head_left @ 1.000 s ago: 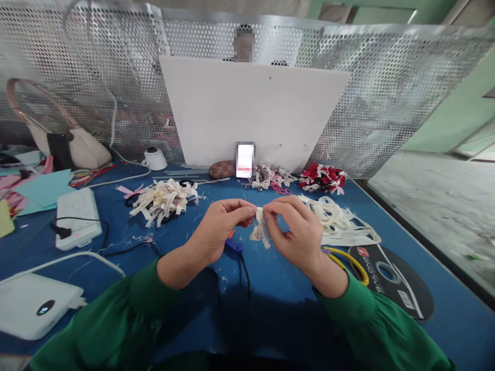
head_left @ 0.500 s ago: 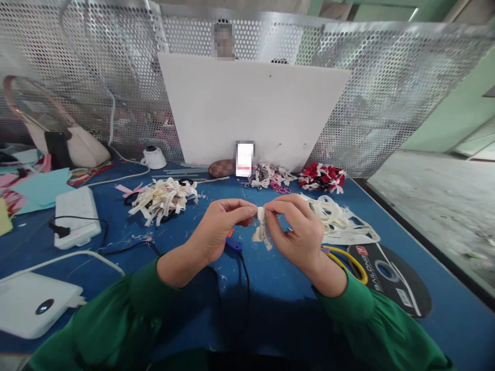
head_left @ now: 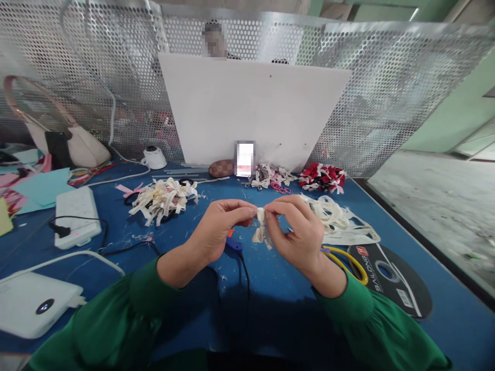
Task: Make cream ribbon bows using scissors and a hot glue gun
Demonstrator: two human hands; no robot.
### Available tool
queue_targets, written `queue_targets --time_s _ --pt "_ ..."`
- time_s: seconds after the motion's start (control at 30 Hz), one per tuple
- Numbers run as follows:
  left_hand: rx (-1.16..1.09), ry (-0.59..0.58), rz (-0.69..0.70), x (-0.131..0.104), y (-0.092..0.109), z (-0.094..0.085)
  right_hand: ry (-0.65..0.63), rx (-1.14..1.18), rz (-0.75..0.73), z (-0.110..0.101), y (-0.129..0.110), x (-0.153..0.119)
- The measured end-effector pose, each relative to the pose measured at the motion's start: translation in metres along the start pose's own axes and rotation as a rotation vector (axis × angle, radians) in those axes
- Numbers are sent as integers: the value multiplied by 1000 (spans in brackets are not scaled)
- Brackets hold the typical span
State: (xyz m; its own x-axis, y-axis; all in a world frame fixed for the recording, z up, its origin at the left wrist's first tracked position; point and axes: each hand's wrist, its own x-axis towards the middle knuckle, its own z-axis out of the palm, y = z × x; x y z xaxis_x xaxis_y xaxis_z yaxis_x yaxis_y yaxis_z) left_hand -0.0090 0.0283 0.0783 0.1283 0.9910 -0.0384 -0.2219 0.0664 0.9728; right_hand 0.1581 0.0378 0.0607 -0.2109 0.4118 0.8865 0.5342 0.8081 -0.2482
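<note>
Moved: nothing much; both hands stay put above the blue felt-covered table (head_left: pixel 270 288).
Grip: left hand (head_left: pixel 216 232) and right hand (head_left: pixel 297 232) pinch the small cream ribbon bow (head_left: pixel 262 229).
Tip: keep the knot centred, I'd judge.

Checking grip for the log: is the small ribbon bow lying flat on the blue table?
No, both hands pinch the ribbon bow above the table.

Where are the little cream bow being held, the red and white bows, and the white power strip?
cream bow (head_left: pixel 262 232), head view, on its hanging tails.
red and white bows (head_left: pixel 322 178), head view, middle of the pile.
white power strip (head_left: pixel 75 211), head view, its top face.
</note>
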Motion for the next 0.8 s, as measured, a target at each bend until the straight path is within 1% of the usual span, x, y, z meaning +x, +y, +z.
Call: queue_targets --time_s 0.13,0.33,0.5,0.6,0.67,0.7,0.8 --pt "22 6 3 -1 1 0 0 0 -20 0 1 0" --pt "22 11 21 -1 1 0 -12 -70 -146 -2 4 -3" --pt "-20 4 -27 1 0 0 8 -83 -148 -2 4 -2" --pt "-46 29 -26 2 0 1 28 -86 -138 -1 3 -1" --pt "-77 53 -13 2 -1 1 27 -56 -94 0 2 0" --pt "-91 60 -3 2 -1 2 14 -23 -48 0 1 0" --pt "-90 64 35 1 -1 3 -63 143 151 -2 -2 1"
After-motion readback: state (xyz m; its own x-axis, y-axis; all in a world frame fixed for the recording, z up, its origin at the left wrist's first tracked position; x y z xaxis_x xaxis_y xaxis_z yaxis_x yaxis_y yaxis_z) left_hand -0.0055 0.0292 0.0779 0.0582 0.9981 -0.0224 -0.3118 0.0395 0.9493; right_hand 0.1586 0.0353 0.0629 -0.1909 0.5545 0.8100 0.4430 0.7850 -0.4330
